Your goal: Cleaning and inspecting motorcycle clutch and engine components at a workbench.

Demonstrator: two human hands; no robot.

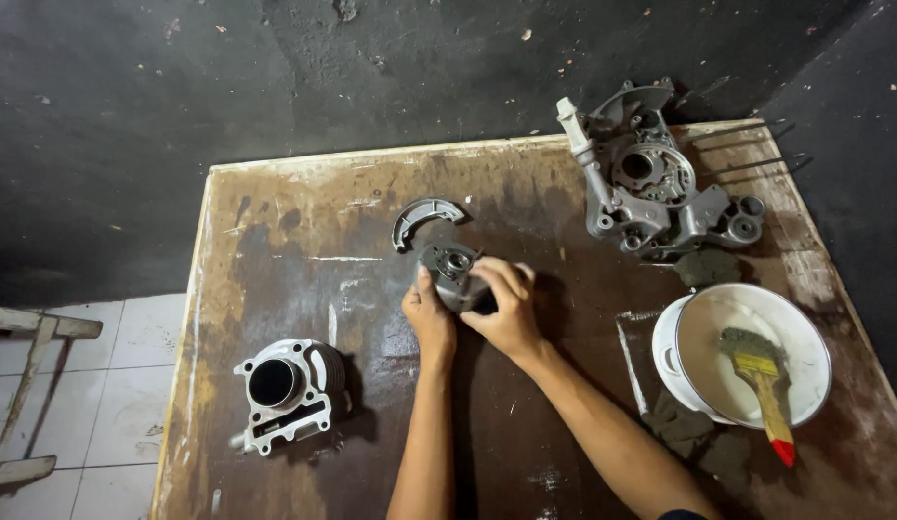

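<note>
Left hand (429,316) & right hand (506,306) both closed round small metal hub (455,272); prob. heavy, rigid, greasy; grip by rim.

Worn brown wooden board table (304,289), surface stained and scuffed, pale edge along the far and left sides. Near left: silver finned metal engine cylinder (290,390), lying on its side, bore facing up-left. Far centre: curved grey metal brake shoe (422,218). Far right: large silver cast-metal engine casing (651,178), partly overhanging the far edge. Right: white round enamel bowl (704,332). Near the bowl, dark grey lumps, possibly rags (682,426).
</note>
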